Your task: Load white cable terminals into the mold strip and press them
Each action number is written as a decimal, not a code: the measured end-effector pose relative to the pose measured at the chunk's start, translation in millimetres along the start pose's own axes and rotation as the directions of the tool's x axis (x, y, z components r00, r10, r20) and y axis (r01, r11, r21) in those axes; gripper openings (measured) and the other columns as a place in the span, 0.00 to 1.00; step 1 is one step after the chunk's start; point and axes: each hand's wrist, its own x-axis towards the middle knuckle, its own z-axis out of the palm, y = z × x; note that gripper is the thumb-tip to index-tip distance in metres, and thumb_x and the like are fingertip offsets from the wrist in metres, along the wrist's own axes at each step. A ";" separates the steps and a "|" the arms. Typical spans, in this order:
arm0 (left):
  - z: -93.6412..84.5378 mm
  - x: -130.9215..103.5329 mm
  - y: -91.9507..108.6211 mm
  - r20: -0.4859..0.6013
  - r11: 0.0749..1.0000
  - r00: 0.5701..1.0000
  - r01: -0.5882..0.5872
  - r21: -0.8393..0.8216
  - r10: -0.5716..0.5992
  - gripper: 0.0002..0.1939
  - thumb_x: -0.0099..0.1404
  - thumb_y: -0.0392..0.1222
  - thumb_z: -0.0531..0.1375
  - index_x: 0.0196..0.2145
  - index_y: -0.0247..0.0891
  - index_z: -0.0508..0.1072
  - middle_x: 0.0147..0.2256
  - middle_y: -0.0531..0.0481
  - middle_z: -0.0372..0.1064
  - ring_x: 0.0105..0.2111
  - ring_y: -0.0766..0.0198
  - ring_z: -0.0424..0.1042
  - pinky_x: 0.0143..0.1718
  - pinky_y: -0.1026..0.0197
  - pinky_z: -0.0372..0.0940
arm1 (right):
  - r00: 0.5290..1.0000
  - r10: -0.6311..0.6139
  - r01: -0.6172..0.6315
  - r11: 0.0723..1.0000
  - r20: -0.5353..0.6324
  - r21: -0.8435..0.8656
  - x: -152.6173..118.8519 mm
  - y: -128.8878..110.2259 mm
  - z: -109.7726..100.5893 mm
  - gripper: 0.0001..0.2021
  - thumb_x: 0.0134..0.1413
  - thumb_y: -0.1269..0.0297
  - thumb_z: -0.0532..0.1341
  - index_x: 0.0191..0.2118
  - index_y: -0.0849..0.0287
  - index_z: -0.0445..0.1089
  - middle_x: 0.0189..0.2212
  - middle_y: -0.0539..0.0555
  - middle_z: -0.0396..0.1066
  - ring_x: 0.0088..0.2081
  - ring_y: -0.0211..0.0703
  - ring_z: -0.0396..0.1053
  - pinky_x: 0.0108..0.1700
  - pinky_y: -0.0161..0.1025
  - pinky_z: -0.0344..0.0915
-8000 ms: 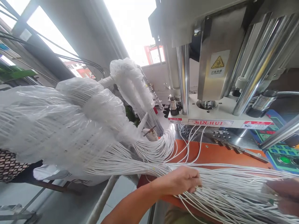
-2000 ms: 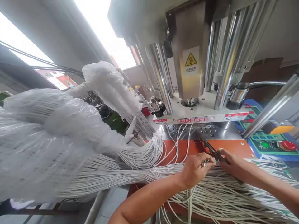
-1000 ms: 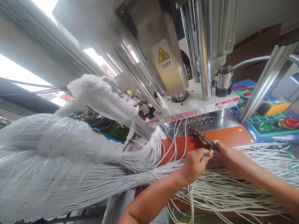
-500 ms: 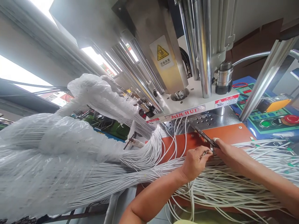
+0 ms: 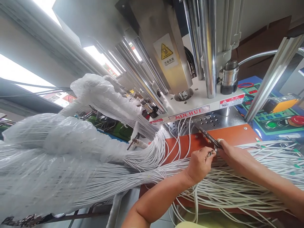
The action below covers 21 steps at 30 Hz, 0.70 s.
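Note:
My right hand [image 5: 226, 148] is closed around the near end of a dark metal bar [image 5: 209, 136], whose far end points toward the press's perforated plate. Small light pieces sit along the bar's edge. Just left of it, my left hand [image 5: 201, 161] pinches a small metal connector end [image 5: 210, 154], close to the bar's near end. Whether that piece touches the bar I cannot tell. Beneath both hands lies a broad spread of white cables [image 5: 228, 186], some with green tips at the right. A few cables run up under the press.
The MIN-HUI press [image 5: 190, 112] with its hot-surface label stands ahead. A control panel [image 5: 280, 122] with green and red buttons is at the right. Plastic-wrapped cable bundles [image 5: 68, 133] hang at the left. An orange-brown board [image 5: 232, 136] lies under the cables.
The view has shifted very slightly. Both hands keep nearly the same position and hold, close together at the bar's near end.

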 end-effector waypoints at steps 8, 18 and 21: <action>1.7 -0.5 -1.4 -0.036 0.999 0.998 -0.041 0.036 0.042 0.05 0.69 0.35 0.61 0.42 0.37 0.75 0.36 0.48 0.80 0.34 0.62 0.79 0.39 0.65 0.69 | 0.999 0.008 -0.007 1.000 0.053 -0.028 -1.4 0.9 -2.9 0.15 0.67 0.57 0.39 0.51 0.56 0.55 0.32 0.58 0.73 0.33 0.53 0.73 0.31 0.40 0.51; 1.1 -1.0 -1.9 -0.015 0.999 0.999 -0.031 0.042 0.032 0.05 0.69 0.36 0.60 0.42 0.37 0.74 0.37 0.47 0.80 0.35 0.61 0.79 0.40 0.64 0.69 | 0.997 0.011 -0.009 1.000 0.072 -0.023 -0.1 0.9 -3.1 0.15 0.66 0.56 0.38 0.50 0.55 0.52 0.34 0.58 0.73 0.36 0.55 0.73 0.33 0.41 0.53; 1.1 -1.2 -1.9 -0.006 0.999 1.000 -0.020 0.050 0.020 0.05 0.70 0.37 0.60 0.42 0.37 0.75 0.36 0.47 0.80 0.36 0.61 0.79 0.40 0.64 0.69 | 0.998 0.013 -0.011 1.000 0.067 -0.022 1.1 0.7 -3.8 0.15 0.66 0.56 0.38 0.50 0.55 0.52 0.35 0.59 0.74 0.37 0.56 0.74 0.33 0.41 0.53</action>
